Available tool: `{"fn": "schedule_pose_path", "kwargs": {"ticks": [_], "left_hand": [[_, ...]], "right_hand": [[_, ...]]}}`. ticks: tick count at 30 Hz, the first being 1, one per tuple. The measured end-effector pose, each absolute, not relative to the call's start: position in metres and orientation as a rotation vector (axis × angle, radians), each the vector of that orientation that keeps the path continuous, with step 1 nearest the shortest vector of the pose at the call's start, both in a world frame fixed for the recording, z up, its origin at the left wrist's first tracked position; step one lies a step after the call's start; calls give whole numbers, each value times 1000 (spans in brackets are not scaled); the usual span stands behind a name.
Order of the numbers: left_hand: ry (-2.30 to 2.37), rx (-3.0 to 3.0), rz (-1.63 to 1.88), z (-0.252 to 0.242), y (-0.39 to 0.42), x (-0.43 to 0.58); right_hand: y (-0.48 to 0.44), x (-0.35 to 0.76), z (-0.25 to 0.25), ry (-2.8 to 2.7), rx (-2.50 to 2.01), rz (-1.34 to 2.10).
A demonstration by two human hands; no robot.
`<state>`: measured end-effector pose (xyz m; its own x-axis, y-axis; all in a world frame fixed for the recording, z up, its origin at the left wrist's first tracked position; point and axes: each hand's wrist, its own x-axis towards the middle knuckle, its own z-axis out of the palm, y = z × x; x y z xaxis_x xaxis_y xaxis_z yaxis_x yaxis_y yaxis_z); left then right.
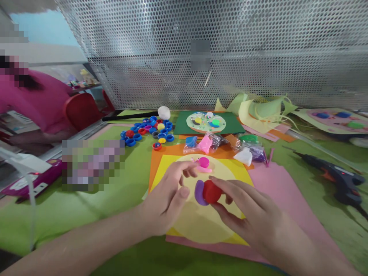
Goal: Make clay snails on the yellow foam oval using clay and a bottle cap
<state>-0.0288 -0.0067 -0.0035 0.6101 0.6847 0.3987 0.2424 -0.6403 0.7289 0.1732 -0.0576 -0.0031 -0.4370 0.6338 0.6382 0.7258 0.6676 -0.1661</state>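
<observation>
My right hand [244, 203] pinches a red bottle cap [213, 191] between thumb and fingers. A curved purple strip [199, 193], looking like modelling clay, rests against the cap's left side. My left hand [172, 193] is just left of it, fingers bent and apart from the thumb, holding nothing. Both hands are above a pale yellow paper circle [201, 230] on a bright yellow sheet [161, 168]. Near the circle's far edge sits a pink cap [204, 162] with a light pink strip below it and small eye-like dots at its upper left.
Loose bottle caps [152, 130] lie at the back left. Bagged clay pieces [205, 143] sit behind the yellow sheet, before a green card [184, 124] with a decorated circle. A glue gun [333, 174] lies right. A person in pink [43, 96] sits beyond the table at left.
</observation>
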Motion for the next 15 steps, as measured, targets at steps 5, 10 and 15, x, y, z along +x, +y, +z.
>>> {"fn": "schedule_pose_path", "kwargs": {"ticks": [5, 10, 15], "left_hand": [[927, 2208, 641, -1, -2, -33], [857, 2329, 580, -3, 1, -29], [857, 2438, 600, -1, 3, -26]], "right_hand": [[-53, 176, -5, -2241, -1102, -211], [-50, 178, -4, -2362, -1067, -293], [-50, 180, -5, -2434, -1057, -280]]}}
